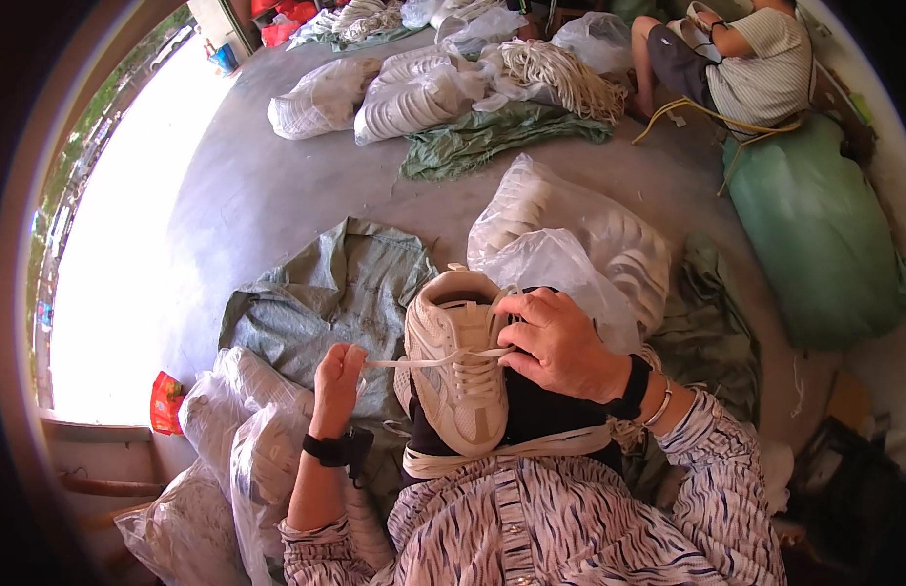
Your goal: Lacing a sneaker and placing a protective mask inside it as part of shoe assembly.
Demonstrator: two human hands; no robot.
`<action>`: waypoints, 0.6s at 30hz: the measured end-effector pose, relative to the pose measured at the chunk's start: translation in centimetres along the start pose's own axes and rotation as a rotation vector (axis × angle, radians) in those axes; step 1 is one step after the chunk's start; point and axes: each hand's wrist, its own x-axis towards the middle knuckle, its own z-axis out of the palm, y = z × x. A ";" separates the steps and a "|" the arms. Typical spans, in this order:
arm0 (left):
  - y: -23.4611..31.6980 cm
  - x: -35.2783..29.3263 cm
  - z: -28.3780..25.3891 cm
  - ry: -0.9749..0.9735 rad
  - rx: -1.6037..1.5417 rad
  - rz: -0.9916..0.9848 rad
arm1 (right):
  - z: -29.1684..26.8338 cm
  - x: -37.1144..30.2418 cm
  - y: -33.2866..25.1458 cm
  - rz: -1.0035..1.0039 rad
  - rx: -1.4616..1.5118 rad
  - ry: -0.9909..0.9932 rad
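Item: one pale shoe (441,386), is resting upright on the dark lap (536,415); one lace (399,364), is stretching leftward; left hand (338,379), is pinching it; right hand (558,340), is apparently gripping lace beside the shoe; tying is seemingly progressing, next probably calling for even tension

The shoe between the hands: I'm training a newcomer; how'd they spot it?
Find the patterned top at the lower edge. Just above, between left hand and right hand, is a beige shoe. Unlike nearby bagged goods, it is unwrapped, its lace taut.
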 end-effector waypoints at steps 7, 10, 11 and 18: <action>6.1 -2.5 4.7 -0.111 -0.057 0.165 | 0.4 0.7 -1.0 -0.111 -0.174 -0.002; 7.8 -3.5 6.1 -0.151 -0.084 0.240 | 1.6 0.4 0.3 -0.180 -0.274 0.015; 8.0 -3.8 6.2 -0.140 -0.174 0.132 | 1.5 0.4 0.2 -0.181 -0.273 0.019; 6.7 -3.5 5.9 -0.224 -0.051 0.167 | 0.7 1.2 0.9 0.010 0.035 0.047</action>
